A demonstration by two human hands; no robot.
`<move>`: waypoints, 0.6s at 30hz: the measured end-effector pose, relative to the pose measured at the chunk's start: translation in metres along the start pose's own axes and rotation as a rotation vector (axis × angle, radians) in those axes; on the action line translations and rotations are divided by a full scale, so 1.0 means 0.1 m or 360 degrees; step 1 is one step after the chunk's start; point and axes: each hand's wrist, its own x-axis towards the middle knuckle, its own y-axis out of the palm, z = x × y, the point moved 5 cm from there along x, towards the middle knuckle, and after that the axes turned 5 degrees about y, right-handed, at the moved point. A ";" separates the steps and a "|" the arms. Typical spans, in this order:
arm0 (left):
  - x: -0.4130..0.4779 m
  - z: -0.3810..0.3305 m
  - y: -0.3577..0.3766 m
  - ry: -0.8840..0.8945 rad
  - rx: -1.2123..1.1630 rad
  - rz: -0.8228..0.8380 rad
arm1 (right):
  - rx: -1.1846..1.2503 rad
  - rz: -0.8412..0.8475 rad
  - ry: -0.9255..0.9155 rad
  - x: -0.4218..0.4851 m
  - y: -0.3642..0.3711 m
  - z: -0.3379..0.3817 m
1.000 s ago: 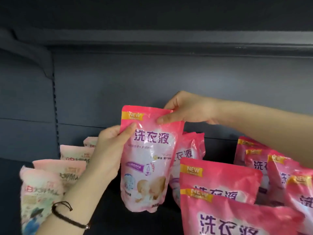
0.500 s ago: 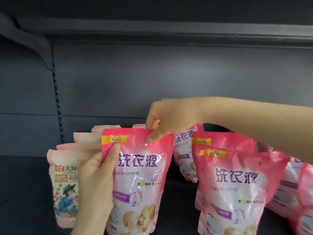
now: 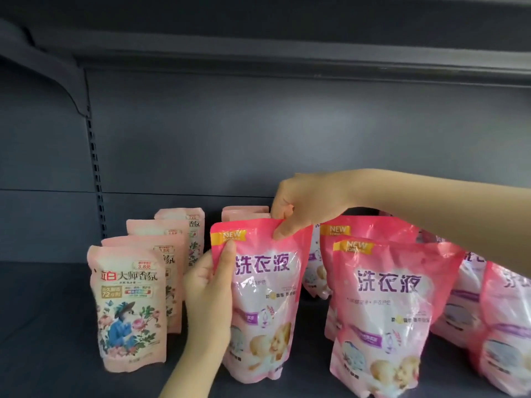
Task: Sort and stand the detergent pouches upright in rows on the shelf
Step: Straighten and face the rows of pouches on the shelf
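Head view: pink pouch (image 3: 267, 297) upright on shelf (image 3: 43, 311), near front edge, abt mid-width. L hand (image 3: 209, 294) grips its left side, thumb by top-left corner. R hand (image 3: 298, 202) pinches its top edge from above. Pale pouches (image 3: 129, 297) in row just left of L hand; other pink pouches (image 3: 385, 311) to the right.

The left hand (image 3: 211, 294) grips the left edge of a bright pink pouch (image 3: 267, 297) standing on the dark shelf (image 3: 43, 326); the right hand (image 3: 301, 202) pinches its top. At nine o'clock stand pale pouches (image 3: 129, 305), at three more pink pouches (image 3: 385, 311).
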 end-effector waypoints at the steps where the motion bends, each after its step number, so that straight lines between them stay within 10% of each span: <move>1: 0.05 -0.08 -0.01 0.0079 0.0070 0.0094 | -0.0008 0.0029 -0.0024 -0.02 0.00 -0.02; 10: 0.86 -1.03 0.32 0.0597 0.1333 0.1120 | -0.0101 -0.0023 -0.0058 -0.13 -0.41 -0.32; 18: 1.29 -0.53 1.11 0.1298 0.2732 0.1942 | -0.0838 0.0092 -0.0088 0.10 -0.45 -0.70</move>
